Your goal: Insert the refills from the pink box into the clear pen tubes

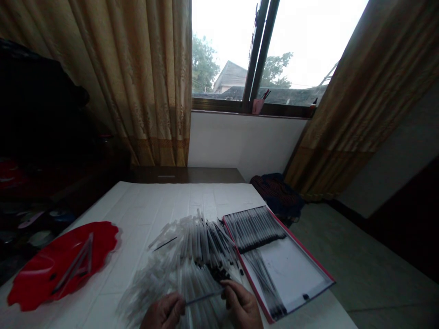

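Between both hands stretches a thin, dark pen-like tube (205, 298), slightly blurred and tilted up to the right. My left hand (163, 310) pinches its left end, and my right hand (241, 302) grips its right end. Beneath and behind them spreads a large heap of clear plastic tubes (195, 278). Small black caps (219, 273) lie among the tubes just above my right hand. Right of the heap sits a shallow red-edged box (295, 269). One row of black-ended tubes (255, 228) fills its far part, and a smaller bunch (265, 285) lies along its near left side.
A red wavy-rimmed plate (30, 285) holding a few clear tubes stands on the white table (137, 201) at left. A loose black piece (306, 297) lies in the box's near right corner. Dark cloth (279, 192) is beyond the table's far right corner.
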The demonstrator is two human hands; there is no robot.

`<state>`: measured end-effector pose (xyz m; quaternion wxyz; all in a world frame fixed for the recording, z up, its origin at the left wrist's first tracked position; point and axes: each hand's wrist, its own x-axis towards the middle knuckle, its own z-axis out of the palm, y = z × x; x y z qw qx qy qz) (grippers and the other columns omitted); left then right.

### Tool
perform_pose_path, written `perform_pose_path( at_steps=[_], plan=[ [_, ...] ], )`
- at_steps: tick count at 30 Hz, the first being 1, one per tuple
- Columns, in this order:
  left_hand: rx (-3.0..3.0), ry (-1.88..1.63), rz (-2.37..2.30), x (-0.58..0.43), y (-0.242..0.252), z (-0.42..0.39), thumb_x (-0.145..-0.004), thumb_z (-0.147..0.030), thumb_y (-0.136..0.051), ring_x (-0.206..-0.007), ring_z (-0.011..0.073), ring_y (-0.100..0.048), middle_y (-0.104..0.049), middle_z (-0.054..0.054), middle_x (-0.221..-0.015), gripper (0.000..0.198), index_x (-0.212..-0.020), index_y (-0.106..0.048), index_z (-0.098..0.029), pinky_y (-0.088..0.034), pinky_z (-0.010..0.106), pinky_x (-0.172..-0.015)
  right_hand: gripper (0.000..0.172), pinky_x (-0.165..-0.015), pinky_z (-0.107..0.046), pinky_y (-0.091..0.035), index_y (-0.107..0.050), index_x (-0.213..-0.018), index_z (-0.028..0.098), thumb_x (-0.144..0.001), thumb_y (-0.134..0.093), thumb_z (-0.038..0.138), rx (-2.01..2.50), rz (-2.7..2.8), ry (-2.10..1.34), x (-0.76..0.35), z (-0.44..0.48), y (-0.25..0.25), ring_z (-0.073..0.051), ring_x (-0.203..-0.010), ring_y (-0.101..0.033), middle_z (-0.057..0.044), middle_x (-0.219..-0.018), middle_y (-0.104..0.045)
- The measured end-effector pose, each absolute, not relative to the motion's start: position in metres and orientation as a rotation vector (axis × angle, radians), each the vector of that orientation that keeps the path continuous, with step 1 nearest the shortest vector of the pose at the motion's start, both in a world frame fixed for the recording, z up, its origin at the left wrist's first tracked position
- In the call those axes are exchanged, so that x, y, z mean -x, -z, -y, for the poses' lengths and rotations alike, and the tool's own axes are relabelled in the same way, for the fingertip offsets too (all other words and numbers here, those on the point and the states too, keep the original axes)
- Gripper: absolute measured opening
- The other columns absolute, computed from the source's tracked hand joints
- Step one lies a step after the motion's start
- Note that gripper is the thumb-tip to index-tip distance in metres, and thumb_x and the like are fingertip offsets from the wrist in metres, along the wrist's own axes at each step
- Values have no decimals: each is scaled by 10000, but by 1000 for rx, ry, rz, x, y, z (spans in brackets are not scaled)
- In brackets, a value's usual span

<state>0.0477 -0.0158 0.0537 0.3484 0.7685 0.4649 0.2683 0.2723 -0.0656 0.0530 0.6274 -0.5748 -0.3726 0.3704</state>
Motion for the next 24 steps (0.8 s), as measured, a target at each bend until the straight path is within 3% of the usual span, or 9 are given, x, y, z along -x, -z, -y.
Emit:
perform_pose_path(
  at_steps=[3,8,13,18,22,24],
  plan=[
    [-2003,-655,-1204,-47,-55,15,-916,-598,-336,-599,134,-627,-655,-1,-620,553,-666,-642,-210,-492,203,-580,477,-457,-238,-446,-786,-805,197,-712,-646,644,1324,852,-838,-273,65,-53,-146,-464,-544,-34,-571,-664],
    [-1931,-803,-1212,-40,-45,16,-799,-595,-569,-847,187,-706,-750,12,-934,399,-1011,-672,-273,-555,245,-750,477,-446,-232,-443,-780,-780,184,-704,-662,640,1323,817,-854,-275,63,-50,-144,-462,-541,-28,-552,-644],
    [-1943,-811,-1237,-40,-46,15,-834,-586,-528,-794,179,-702,-745,15,-850,382,-925,-697,-256,-556,244,-730,440,-485,-234,-475,-786,-832,189,-729,-667,600,1319,877,-887,-279,64,-47,-146,-493,-564,-33,-593,-669],
    [-1902,-740,-1218,-43,-51,16,-892,-633,-363,-579,130,-638,-665,-2,-615,555,-677,-661,-217,-527,203,-582,418,-496,-240,-487,-784,-866,188,-757,-653,569,1311,910,-911,-282,65,-44,-154,-512,-582,-39,-622,-683],
    [-1854,-816,-1254,-40,-49,17,-796,-653,-532,-817,177,-704,-745,18,-866,467,-992,-681,-256,-558,234,-712,434,-489,-241,-487,-785,-866,179,-751,-652,576,1329,900,-901,-282,66,-50,-156,-508,-583,-43,-616,-684],
    [-1849,-842,-1247,-39,-48,17,-787,-621,-571,-911,191,-702,-748,26,-961,454,-1052,-666,-265,-556,246,-773,437,-492,-243,-487,-786,-864,175,-741,-661,575,1339,900,-906,-282,67,-55,-155,-508,-582,-44,-612,-683]
  ],
)
